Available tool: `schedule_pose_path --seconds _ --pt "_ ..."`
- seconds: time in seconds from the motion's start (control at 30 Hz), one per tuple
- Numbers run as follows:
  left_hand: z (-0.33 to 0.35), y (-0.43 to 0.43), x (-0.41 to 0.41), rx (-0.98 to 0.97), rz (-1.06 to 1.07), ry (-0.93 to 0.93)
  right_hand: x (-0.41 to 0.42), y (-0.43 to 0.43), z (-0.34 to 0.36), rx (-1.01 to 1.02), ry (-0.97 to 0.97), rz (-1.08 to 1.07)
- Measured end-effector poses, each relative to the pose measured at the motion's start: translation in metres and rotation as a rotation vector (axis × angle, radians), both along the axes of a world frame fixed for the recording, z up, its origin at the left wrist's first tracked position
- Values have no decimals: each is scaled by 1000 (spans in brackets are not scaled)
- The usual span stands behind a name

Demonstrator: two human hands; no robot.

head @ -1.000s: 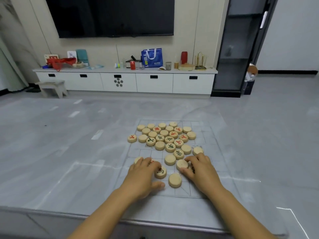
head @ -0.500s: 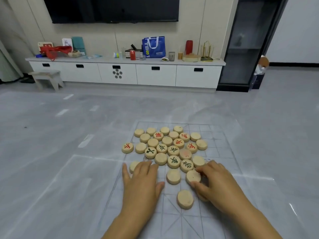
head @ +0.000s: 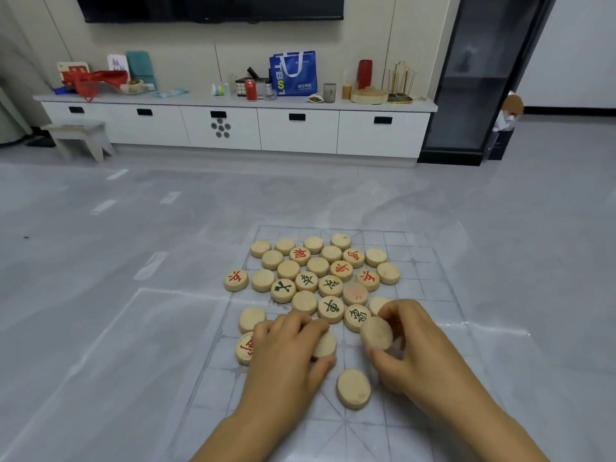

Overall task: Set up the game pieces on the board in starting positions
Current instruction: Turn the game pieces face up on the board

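The pieces lie bunched in a heap over the far middle of the clear gridded board. The board is spread flat on the grey table, and none of the pieces sits on a starting point yet. Many show a blank back, so each probably has to be turned over to be read before it can be placed, which would explain both holds. The left hand has its grip closed on a blank disc, with fingers over the far rim and thumb at the near rim, low to the board. The right hand pinches a raised disc by its edge and tips it up off the sheet, plain face towards the camera. Its marked side, if it has one, is hidden. A loose disc lies flat and blank just nearer, between the two hands, and a red-marked piece shows beside the left wrist. The discs are round and have no long axis. Those lying flat face straight up, and their characters are turned every which way. The board's long axis runs away from the person, with its crossed square at the near edge.
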State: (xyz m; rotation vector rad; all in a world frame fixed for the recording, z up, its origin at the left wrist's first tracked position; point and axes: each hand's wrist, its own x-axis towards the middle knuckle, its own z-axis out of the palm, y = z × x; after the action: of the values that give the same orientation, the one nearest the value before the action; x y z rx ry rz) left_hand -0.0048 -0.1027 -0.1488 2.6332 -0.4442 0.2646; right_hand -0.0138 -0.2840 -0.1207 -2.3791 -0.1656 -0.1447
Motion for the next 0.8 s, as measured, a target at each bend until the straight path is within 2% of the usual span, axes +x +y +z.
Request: schedule_pose_path --seconds 0.17,0.23,0.37,0.57,0.7,0.8 --pt "9 8 -4 -378 -58 61 0 5 -5 90 -21 73" --pt "9 10 -6 -429 -65 84 0 7 -5 93 -13 77" --pt "3 14 -6 -328 -114 76 0 10 -5 30 2 73" --pt "3 24 -5 -197 1 32 -2 13 -6 -39 105 77" --pt "6 23 -8 -148 -39 80 1 8 -3 -175 79 113" --pt "4 23 -8 -104 -67 78 6 -1 0 -123 71 59"
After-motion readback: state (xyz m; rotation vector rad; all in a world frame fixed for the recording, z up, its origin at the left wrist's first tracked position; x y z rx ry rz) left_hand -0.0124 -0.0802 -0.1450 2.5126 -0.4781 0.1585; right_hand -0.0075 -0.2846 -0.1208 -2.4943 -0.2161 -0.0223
